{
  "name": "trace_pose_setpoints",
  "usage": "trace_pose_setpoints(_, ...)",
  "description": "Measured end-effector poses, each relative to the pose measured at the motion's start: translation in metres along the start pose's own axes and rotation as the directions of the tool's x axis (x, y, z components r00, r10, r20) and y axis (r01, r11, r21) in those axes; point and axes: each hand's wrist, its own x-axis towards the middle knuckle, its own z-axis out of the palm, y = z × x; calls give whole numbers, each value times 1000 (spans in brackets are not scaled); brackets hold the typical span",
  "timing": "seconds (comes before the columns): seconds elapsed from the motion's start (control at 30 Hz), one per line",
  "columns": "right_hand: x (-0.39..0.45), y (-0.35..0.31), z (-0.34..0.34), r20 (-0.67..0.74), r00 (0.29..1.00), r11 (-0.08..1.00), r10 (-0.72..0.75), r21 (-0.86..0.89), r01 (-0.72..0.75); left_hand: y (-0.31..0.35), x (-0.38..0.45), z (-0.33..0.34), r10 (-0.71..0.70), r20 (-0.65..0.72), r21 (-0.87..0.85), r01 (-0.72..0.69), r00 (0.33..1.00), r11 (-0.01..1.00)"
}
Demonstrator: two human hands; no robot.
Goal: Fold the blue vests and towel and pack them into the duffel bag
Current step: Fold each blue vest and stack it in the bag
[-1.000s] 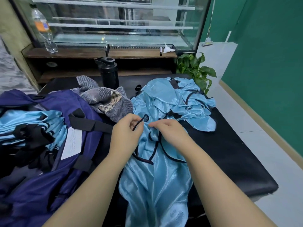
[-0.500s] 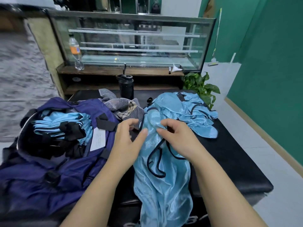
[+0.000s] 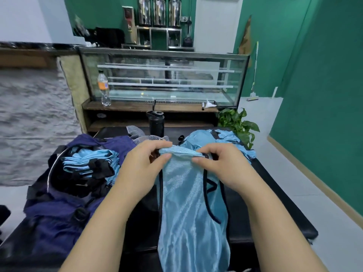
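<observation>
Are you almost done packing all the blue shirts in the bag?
Partly. Done: a stack of folded vests already sits inside the open duffel bag. In hand: the left hand and right hand pinch the top edge of one vest. Left: a heap of unfolded vests and the striped towel behind.

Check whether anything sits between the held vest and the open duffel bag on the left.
Nothing visible does. Both hands, left and right, pinch the top edge of the vest, and the bag lies open right beside it, with folded vests already inside. The towel lies behind, off that path.
</observation>
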Motion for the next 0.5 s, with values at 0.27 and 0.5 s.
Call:
trace_pose_setpoints(0.27,-11,-21,-4,-89,992,995,-87,34,90,12,-4,-20,159,-23,130,-155,987,979)
trace_pose_setpoints(0.5,-11,-23,1,-41,998,973,-54,224,62,17,-10,-11,-91,-40,-448,64,995,892)
